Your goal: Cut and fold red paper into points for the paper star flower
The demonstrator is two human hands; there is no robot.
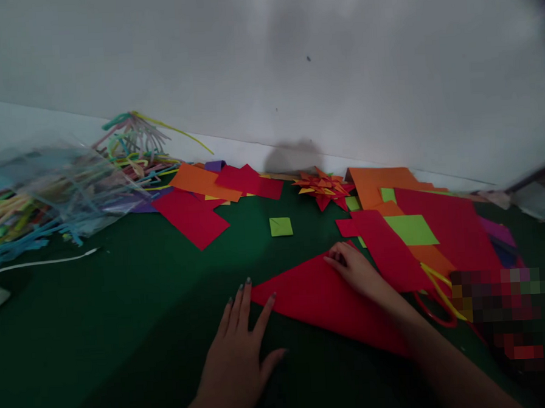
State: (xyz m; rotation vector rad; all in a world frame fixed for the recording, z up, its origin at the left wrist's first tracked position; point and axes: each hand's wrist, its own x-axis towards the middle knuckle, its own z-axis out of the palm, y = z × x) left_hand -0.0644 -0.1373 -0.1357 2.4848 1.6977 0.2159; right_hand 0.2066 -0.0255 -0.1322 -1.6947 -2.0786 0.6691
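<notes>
A large red sheet of paper (304,293), folded into a triangle, lies on the green tabletop (124,333) with its sharp corner pointing left. Beside that corner my left hand (240,339) lies flat with fingers spread, the index fingertip touching the paper. My right hand (353,267) is closed, its fingers curled at the paper's far edge, and my forearm covers part of the right side. Just beyond the paper lies a small folded lime-green square (281,226).
A layered red-and-orange paper star (323,188) sits near the wall (247,65). Red, orange and lime sheets (447,219) overlap at right, near yellow-handled scissors (444,292). More cut paper (191,217) lies back left, beside a plastic bag (75,184) of pipe cleaners and a white cable (42,262).
</notes>
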